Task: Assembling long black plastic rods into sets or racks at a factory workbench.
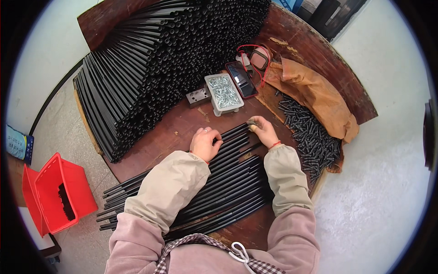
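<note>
- Light grey tray [229, 111]: packed with small silvery screw-like pieces [223, 91]; too many to count.
- Orange-brown sheet or sack [315, 96], crumpled: a heap of short black ribbed pieces [308, 137] lies against it; count not possible.
- Red plastic bin [86, 192], left, beyond the worktop edge: a dark clump [66, 202] inside, individual items not resolved.
- Worktop [182, 128]: reddish-brown, scuffed, with a raised rear board. Speckled grey floor [98, 172] at left; pale wall [378, 68] at right.
- Stack of black tubes [191, 50], rear left: open ends face the person; hundreds by eye, not counted.
- Row of slim black tubes [228, 187]: laid side by side on the worktop before the person, partly under the left sleeve; well over ten.
- Left hand [205, 142]: above the upper tubes of the row, fingers curled, grip narrow; contents cannot be told.
- Right hand [263, 131]: thumb and finger nearly together at the right end of the uppermost tubes; grip narrow, whether anything is pinched cannot be told.
- Counted singly: one drilled metal block [198, 97] beside the tray, one phone [242, 80], one red cord [266, 75].
</note>
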`<action>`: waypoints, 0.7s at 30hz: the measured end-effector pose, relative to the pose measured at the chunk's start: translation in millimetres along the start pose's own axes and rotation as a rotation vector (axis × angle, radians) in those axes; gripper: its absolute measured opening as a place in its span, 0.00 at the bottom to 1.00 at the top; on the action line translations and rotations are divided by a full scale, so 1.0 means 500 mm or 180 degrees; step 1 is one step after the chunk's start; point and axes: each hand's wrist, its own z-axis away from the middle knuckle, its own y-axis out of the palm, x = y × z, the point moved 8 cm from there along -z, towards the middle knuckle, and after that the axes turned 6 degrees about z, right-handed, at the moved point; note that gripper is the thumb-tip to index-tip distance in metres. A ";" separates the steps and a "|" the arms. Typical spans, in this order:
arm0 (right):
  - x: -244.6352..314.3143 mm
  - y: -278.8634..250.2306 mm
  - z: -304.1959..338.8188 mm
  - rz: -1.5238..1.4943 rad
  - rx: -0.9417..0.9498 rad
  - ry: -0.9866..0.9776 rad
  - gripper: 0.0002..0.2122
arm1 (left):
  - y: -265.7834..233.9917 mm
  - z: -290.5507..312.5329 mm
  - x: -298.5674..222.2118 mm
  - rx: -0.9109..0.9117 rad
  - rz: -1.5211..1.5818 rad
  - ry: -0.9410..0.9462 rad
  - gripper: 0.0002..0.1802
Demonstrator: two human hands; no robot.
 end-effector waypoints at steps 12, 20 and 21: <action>0.058 -0.007 -0.022 0.2039 -0.0251 -0.1238 0.10 | -0.004 0.001 -0.013 -0.0133 -0.0024 0.0170 0.06; 0.065 -0.002 -0.027 0.2011 0.0296 -0.0828 0.11 | -0.009 0.002 -0.014 -0.0146 -0.0084 0.0143 0.06; 0.067 -0.001 -0.025 0.2009 0.0245 -0.0944 0.11 | -0.008 0.002 -0.014 -0.0144 -0.0072 0.0150 0.06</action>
